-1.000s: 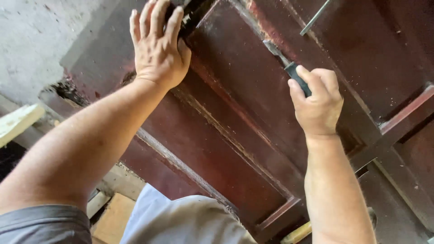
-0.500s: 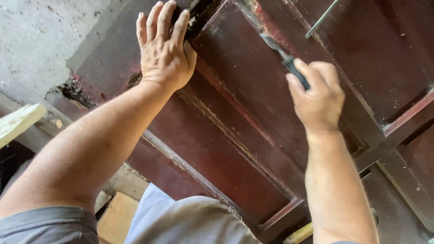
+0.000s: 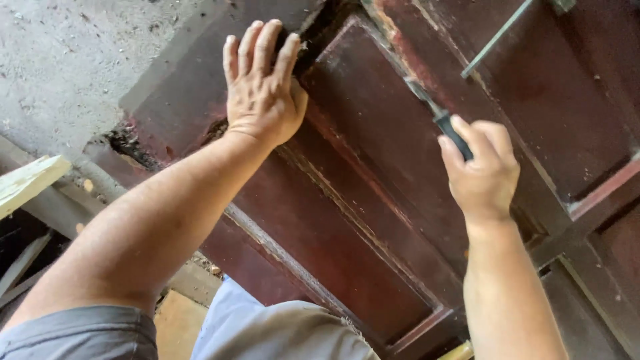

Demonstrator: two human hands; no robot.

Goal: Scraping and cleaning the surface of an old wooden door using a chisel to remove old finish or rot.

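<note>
Fingers of the right hand (image 3: 481,175) are wrapped tight round the dark handle of a chisel (image 3: 437,119), thumb on top, the narrow metal blade pointing up and away to the moulded edge of a raised panel. Fingers of the left hand (image 3: 262,90) are spread flat and open, gripping nothing, palm pressed on the door (image 3: 347,220) just beside a dark split in the wood at its upper rail.

Compared with a second ago, the right hand has drawn a little lower and closer to the person, and the blade tip sits further along the reddish scraped strip beside the panel; the left hand has barely shifted, so it reads as a steadying hold while the tool works along the groove. To my eye the stroke is part-way along that edge, with flaking finish on both sides of it.

The door is old wood under a deep maroon coat, dull and chalky where it has worn, with pale bare streaks along the mouldings and a brighter red patch where the coat has come away. Its panels are rectangular and stepped, framed by flat rails. A thin grey metal rod (image 3: 497,39) lies slantwise across the upper right panel.

Beyond the door's far edge is rough grey concrete floor (image 3: 60,60), speckled with grit. At the left a pale offcut of timber (image 3: 27,183) juts in, and the person's light grey trousers (image 3: 280,330) show below.
</note>
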